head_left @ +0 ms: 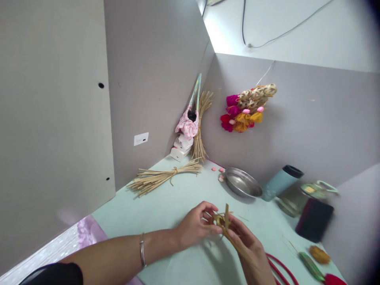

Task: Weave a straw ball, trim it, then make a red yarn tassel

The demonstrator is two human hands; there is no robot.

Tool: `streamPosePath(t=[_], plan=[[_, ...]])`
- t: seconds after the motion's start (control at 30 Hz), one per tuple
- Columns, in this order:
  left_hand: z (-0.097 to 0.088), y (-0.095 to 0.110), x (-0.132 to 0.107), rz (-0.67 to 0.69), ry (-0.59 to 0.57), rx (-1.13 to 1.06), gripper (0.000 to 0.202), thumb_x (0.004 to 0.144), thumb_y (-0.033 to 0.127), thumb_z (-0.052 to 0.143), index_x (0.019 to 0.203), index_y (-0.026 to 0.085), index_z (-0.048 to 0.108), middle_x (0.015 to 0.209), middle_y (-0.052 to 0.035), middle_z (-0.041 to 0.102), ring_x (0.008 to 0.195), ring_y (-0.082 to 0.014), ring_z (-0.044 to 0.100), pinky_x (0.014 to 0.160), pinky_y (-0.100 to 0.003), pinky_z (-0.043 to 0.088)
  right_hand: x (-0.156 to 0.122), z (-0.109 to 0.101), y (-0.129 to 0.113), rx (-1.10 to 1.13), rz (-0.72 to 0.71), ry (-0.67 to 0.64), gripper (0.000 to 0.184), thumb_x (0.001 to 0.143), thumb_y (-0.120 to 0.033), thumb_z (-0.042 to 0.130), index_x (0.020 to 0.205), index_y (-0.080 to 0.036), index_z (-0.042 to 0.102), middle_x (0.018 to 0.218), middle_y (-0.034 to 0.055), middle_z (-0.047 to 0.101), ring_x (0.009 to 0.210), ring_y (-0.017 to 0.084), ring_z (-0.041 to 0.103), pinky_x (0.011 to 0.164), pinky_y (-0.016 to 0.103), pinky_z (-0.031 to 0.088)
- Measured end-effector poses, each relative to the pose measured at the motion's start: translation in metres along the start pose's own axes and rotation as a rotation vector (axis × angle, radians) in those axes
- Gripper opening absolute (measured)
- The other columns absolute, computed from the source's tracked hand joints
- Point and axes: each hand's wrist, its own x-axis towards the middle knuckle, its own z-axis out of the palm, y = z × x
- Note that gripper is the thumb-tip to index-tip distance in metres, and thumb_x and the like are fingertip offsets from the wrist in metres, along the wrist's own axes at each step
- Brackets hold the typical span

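Both my hands meet over the pale green tabletop (166,209) on a small knot of dried straw strips (223,220). My left hand (194,225) pinches the woven part from the left, a thin metal bangle on its wrist. My right hand (247,245) holds the straw from below and to the right, fingers closed round the strips, which run down along the palm. One strip end sticks straight up between the hands.
A tied straw bundle (162,178) lies at the back left, another (201,130) leans in the corner by a pink floral pouch (187,126). A steel bowl (242,183), teal tumbler (280,182), glass jar (299,198) and dark case (314,219) stand right. Woven ornament with tassels (247,107) hangs on the wall.
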Motion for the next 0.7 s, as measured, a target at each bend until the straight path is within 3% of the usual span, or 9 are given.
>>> streamPosePath(t=[0.17,0.3,0.43,0.57,0.7], plan=[[0.002,0.001,-0.001,0.046,0.035,-0.022,0.056,0.060,0.036,0.086,0.101,0.019,0.052,0.102,-0.0041,0.055,0.085,-0.0141,0.056,0.081,-0.030,0.044,0.005,-0.002,0.007,-0.011,-0.053,-0.018,0.048,0.075,-0.045,0.078,0.116,-0.023,0.069,0.124,0.0104,0.071,0.120,0.032,0.060,0.102,0.043,0.047],[0.001,-0.002,0.000,0.039,-0.048,-0.026,0.052,0.061,0.037,0.087,0.097,0.017,0.056,0.099,-0.0065,0.060,0.089,-0.0173,0.057,0.084,-0.033,0.044,0.005,-0.002,0.012,-0.067,-0.056,0.103,0.050,0.069,-0.048,0.081,0.109,-0.022,0.070,0.117,0.0091,0.072,0.112,0.033,0.064,0.094,0.039,0.052],[0.002,-0.002,-0.001,0.036,-0.042,-0.010,0.048,0.065,0.041,0.084,0.099,0.017,0.060,0.104,-0.0080,0.063,0.099,-0.0211,0.057,0.092,-0.036,0.042,-0.001,0.006,0.010,-0.109,-0.069,0.206,0.051,0.067,-0.052,0.080,0.105,-0.021,0.068,0.105,0.0076,0.073,0.102,0.031,0.066,0.087,0.037,0.055],[0.005,0.001,-0.004,-0.058,-0.047,-0.029,0.047,0.069,0.040,0.081,0.106,0.018,0.062,0.104,-0.0072,0.064,0.105,-0.0220,0.058,0.097,-0.038,0.040,-0.003,0.012,0.009,-0.142,-0.096,0.272,0.051,0.068,-0.055,0.077,0.104,-0.021,0.065,0.103,0.0076,0.071,0.100,0.030,0.066,0.084,0.037,0.055],[0.008,0.006,-0.007,-0.176,-0.135,-0.200,0.049,0.071,0.038,0.081,0.112,0.021,0.061,0.108,-0.0072,0.064,0.101,-0.0201,0.062,0.096,-0.040,0.043,-0.003,0.014,0.012,-0.143,-0.115,0.230,0.049,0.070,-0.054,0.076,0.104,-0.021,0.062,0.103,0.0086,0.071,0.094,0.030,0.067,0.079,0.038,0.056]])
